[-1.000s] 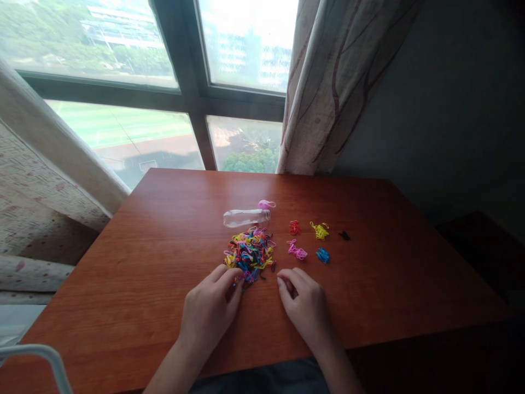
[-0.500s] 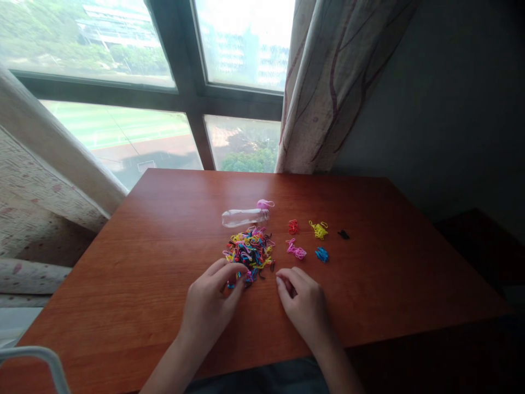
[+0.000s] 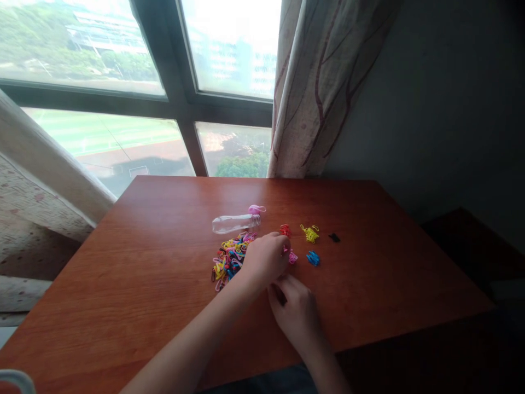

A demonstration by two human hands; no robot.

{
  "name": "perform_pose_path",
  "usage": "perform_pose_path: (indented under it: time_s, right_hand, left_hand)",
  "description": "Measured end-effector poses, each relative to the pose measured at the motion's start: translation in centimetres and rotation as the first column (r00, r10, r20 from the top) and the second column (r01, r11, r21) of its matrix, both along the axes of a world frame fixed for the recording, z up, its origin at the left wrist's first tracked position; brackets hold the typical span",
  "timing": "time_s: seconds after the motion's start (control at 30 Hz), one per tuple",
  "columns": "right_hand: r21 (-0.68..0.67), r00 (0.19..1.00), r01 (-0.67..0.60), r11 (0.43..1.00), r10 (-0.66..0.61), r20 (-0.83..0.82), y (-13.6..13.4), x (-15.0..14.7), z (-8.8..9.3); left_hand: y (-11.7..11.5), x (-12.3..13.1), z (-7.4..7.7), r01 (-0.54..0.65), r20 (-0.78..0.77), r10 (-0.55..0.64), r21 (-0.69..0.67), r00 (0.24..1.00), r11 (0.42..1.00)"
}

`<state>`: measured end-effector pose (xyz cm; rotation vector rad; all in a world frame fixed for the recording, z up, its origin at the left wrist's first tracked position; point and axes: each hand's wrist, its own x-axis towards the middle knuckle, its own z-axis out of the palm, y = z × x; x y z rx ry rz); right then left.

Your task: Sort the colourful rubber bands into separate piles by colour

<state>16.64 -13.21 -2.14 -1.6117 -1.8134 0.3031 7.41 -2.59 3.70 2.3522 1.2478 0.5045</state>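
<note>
Bare right hand [image 3: 296, 307] and bare left hand [image 3: 266, 260] overlapped in view amid bright colours

Beyond a curved white tube [image 3: 17, 375] at the near left corner of a reddish-brown wooden table [image 3: 369, 301], the right hand was curled low, its fingertips partly hidden behind the left; whether it held anything could not be told. The left hand's fingers bent downward at a small cluster of thin pink bands [image 3: 292, 257], their tips hard to make out, so whether they were closed on a band could not be told. To that hand's left sat one heap of thin multicoloured bands [image 3: 228, 260], its right side blocked by hand and wrist. Five single-colour clusters were counted: the pink, partly covered; one blue cluster [image 3: 313, 258] to its right; and, farther back in a row, one red cluster [image 3: 285, 230], one yellow cluster [image 3: 310, 235] and one small black cluster [image 3: 334, 237]. Behind the heap, one clear bottle [image 3: 234, 224] lay on its side, one pink looped cap [image 3: 255, 209] just behind its neck. A dark-framed window [image 3: 180, 104] stood past the table's far edge, between two pale patterned curtains [image 3: 309, 93].
</note>
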Motion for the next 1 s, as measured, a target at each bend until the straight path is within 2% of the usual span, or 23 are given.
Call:
perform_pose_path:
  time_s: [0.13,0.23,0.37,0.5,0.6,0.73,1.0]
  right_hand:
    - [-0.028,0.999,-0.011,1.0,0.01,-0.046,0.0,-0.1,0.4]
    - [-0.043,0.998,-0.006,0.999,0.003,-0.066,0.0,-0.2,0.6]
    - [-0.051,0.999,0.003,0.999,-0.005,-0.035,0.0,-0.2,0.8]
    - [-0.058,1.0,0.001,0.998,-0.001,0.005,-0.1,-0.2,0.9]
    - [-0.069,1.0,0.001,0.998,-0.001,0.013,-0.1,-0.2,0.9]
    - [-0.076,1.0,0.004,0.997,-0.003,0.014,-0.2,-0.3,0.8]
    - [-0.09,0.999,0.01,0.996,-0.006,0.042,0.0,-0.4,0.5]
  left_hand:
    - [0.4,0.2,-0.3,-0.013,-0.03,0.013,-0.004,0.999,1.0]
    - [0.4,-0.6,0.0,0.0,0.006,0.0,0.0,1.0,1.0]
    - [-0.4,-3.3,0.4,-0.034,0.085,0.032,0.015,0.996,0.999]
    - [-2.3,-6.8,0.4,-0.065,0.225,0.063,0.0,0.972,0.998]
    - [-4.0,-9.0,0.0,-0.096,0.282,0.094,-0.004,0.955,0.995]
    - [-5.9,-11.1,-0.9,-0.122,0.274,0.117,0.001,0.955,0.993]
    - [-7.7,-13.2,-2.9,-0.176,0.304,0.169,-0.007,0.937,0.984]
